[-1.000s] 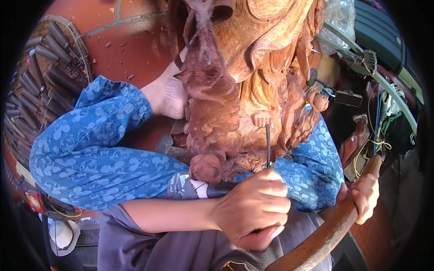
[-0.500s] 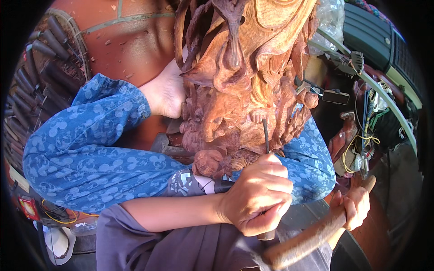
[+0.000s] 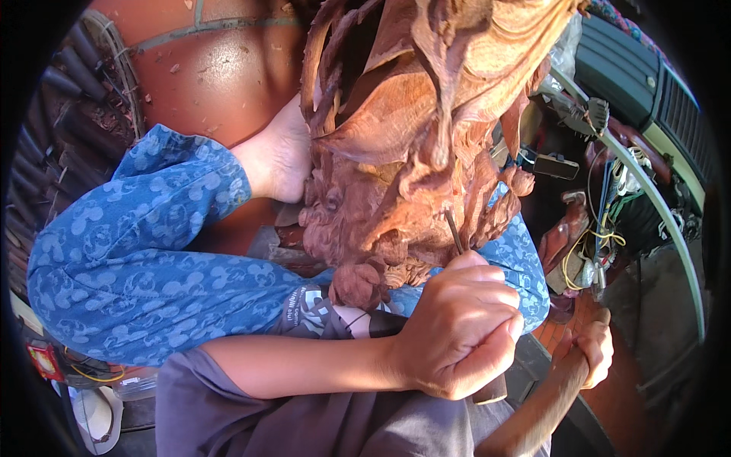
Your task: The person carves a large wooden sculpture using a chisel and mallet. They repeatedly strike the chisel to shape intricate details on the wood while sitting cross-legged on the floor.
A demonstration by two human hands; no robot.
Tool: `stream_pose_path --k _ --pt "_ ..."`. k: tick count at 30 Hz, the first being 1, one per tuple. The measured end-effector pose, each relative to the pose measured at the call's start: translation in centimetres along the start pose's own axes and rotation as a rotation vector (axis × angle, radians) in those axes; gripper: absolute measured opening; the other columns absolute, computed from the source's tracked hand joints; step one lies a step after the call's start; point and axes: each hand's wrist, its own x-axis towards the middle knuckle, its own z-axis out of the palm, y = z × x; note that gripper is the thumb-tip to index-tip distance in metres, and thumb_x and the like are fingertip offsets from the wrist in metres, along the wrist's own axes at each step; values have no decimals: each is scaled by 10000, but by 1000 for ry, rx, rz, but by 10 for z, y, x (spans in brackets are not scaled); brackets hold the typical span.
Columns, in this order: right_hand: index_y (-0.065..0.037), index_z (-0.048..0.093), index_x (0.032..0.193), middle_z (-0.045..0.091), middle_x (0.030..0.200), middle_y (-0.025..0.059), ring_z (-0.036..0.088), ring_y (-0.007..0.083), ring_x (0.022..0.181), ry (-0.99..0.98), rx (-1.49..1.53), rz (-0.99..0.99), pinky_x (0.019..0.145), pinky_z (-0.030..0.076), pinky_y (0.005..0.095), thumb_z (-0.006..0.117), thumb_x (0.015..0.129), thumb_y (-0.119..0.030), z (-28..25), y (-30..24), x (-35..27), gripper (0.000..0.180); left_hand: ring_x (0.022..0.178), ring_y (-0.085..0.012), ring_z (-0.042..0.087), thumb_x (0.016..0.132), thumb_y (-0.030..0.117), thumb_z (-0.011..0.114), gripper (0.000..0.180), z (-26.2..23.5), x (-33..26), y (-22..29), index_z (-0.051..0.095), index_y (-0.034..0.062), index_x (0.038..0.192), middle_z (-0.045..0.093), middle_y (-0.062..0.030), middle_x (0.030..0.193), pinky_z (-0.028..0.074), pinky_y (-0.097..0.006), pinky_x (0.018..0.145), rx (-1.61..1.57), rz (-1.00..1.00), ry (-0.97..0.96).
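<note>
A large reddish-brown wood carving [image 3: 365,202] with draped folds and rounded knobs stands between my bent legs. My left hand [image 3: 466,327] is wrapped round a carving chisel. The chisel's thin dark blade [image 3: 454,233] slants up to the lower front of the carving, its tip at or against the wood. Below the fist, the butt of the chisel handle [image 3: 491,391] sticks out. Off to the right, my right hand [image 3: 594,352] grips a wooden mallet [image 3: 537,415] shaped like a thick stick. The mallet's lower end lies near the picture's bottom edge, apart from the chisel butt.
Many dark-handled tools [image 3: 87,137] fill a round basket at the left. My bare foot [image 3: 278,156] rests on red floor tiles [image 3: 221,68] with wood chips. On the right are a phone [image 3: 556,166], tangled cords [image 3: 605,244], a curved metal strip [image 3: 647,164] and a green case [image 3: 617,65].
The carving's upper part has shifted right and looks larger. My left hand and the chisel have moved slightly right and down. The mallet's lower end has swung down and right.
</note>
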Motion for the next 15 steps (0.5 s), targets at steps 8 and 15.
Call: stream_pose_path --k 8,15 --pt "-42 501 820 522 617 73 504 220 518 37 93 81 553 490 353 674 752 37 12 5 -15 202 553 -247 417 761 94 505 184 11 2 0 467 46 588 439 -64 586 325 -368 633 32 -15 109" --pt "-65 478 793 536 628 74 532 208 527 99 182 58 539 483 333 704 775 21 24 7 -16 243 614 -300 465 741 71 587 182 6 -2 -3 481 38 596 447 -100 618 349 -408 639 35 1 30"
